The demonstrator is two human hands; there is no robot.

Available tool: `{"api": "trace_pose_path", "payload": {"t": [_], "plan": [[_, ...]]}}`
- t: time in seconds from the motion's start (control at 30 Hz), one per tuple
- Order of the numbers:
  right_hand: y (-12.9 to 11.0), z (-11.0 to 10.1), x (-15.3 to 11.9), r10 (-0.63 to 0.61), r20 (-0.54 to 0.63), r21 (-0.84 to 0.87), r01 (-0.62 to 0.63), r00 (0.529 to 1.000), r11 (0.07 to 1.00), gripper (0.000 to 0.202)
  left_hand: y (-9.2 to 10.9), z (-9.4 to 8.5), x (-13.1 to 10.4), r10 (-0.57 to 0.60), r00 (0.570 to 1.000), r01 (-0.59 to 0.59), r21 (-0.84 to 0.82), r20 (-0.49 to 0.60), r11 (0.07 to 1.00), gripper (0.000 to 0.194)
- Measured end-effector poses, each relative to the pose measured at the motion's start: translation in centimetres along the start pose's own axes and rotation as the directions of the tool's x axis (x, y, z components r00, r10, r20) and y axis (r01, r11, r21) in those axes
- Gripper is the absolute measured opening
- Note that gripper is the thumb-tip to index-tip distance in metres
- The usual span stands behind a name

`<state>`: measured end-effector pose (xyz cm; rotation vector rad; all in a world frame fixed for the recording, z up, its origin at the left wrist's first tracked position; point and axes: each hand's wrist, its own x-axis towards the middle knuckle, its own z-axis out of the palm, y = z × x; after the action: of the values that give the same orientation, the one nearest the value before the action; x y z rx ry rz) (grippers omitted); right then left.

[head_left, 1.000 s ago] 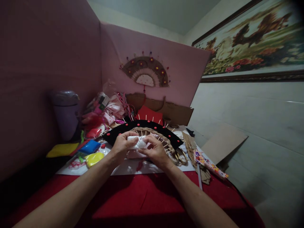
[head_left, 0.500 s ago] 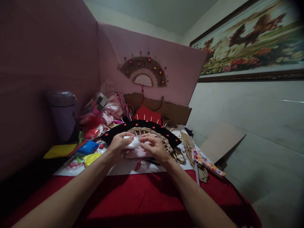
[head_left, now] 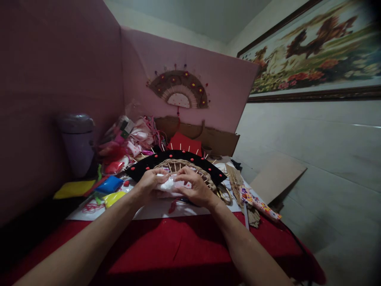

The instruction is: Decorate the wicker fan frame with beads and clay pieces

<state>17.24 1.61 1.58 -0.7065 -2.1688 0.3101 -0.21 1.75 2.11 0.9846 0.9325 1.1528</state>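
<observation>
Here's the white packet (head_left: 167,184), up between the two hands just in front of the black fan-shaped piece (head_left: 143,167), its outer end tucked out of sight behind fingers. The left hand (head_left: 150,183) grips that end, thumb across the top; the right hand (head_left: 195,188) pinches the opposite edge, the lower fingers hard to make out. Behind them the woven band (head_left: 210,180) disappears in part, and so does the pale, red-dotted material underneath. Gold-handled scissors (head_left: 224,194) poke out beyond the right wrist, blades hidden. Over on the left, a yellow packet (head_left: 114,198) sits partly covered by the forearm, near a blue packet (head_left: 110,184). The red-clothed desk (head_left: 149,242) runs into deep shadow, and the framed picture (head_left: 315,51) is cut off at right.
</observation>
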Motion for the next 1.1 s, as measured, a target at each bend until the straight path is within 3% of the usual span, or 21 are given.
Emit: {"api": "trace_pose_path", "payload": {"t": [0.2,0.33,0.43,0.5,0.6,0.67,0.77,0.9,1.0,1.1], "plan": [[0.0,0.5,-0.5,-0.006,0.029,-0.187,0.011,1.000,0.982,0.024,-0.2,0.0,0.1,-0.029,0.999,0.028,-0.019,-0.037,0.999,0.021],[-0.4,0.8,-0.7,0.027,-0.007,-0.190,-0.028,1.000,0.981,0.020,-0.8,-0.1,0.4,0.005,0.999,-0.004,0.023,-0.038,1.000,0.025],[-0.4,0.9,-0.6,0.088,-0.012,-0.066,-0.088,0.996,0.994,0.015,-1.1,0.0,0.4,0.001,1.000,-0.001,0.052,-0.006,0.999,0.032],[-0.3,1.1,-0.4,0.194,-0.018,0.085,-0.192,0.981,0.978,0.015,-1.1,0.0,0.4,0.046,0.999,-0.047,0.061,0.026,0.997,0.035],[0.1,1.2,-0.1,0.379,-0.012,0.351,-0.351,0.925,0.868,0.017,-0.9,-0.2,0.5,0.188,0.975,-0.200,0.092,0.120,0.976,0.042],[0.2,1.1,0.0,0.446,0.002,0.482,-0.392,0.895,0.784,0.021,-0.7,-0.2,0.5,0.241,0.953,-0.267,0.136,0.184,0.954,0.045],[0.2,0.8,0.2,0.453,-0.008,0.562,-0.371,0.892,0.740,0.027,-0.5,-0.2,0.4,0.274,0.943,-0.307,0.172,0.191,0.936,0.046],[0.1,0.7,0.3,0.422,-0.155,0.553,-0.276,0.893,0.787,0.026,-0.4,-0.2,0.2,0.315,0.934,-0.339,0.146,0.169,0.929,0.039],[-0.1,0.8,0.2,0.406,-0.236,0.545,-0.225,0.883,0.808,0.027,-0.3,-0.4,0.2,0.265,0.935,-0.298,0.119,0.236,0.947,0.042],[-0.3,0.7,0.2,0.405,-0.231,0.588,-0.205,0.884,0.782,0.024,-0.2,-0.6,0.2,0.199,0.935,-0.230,0.076,0.295,0.970,0.044]]}}
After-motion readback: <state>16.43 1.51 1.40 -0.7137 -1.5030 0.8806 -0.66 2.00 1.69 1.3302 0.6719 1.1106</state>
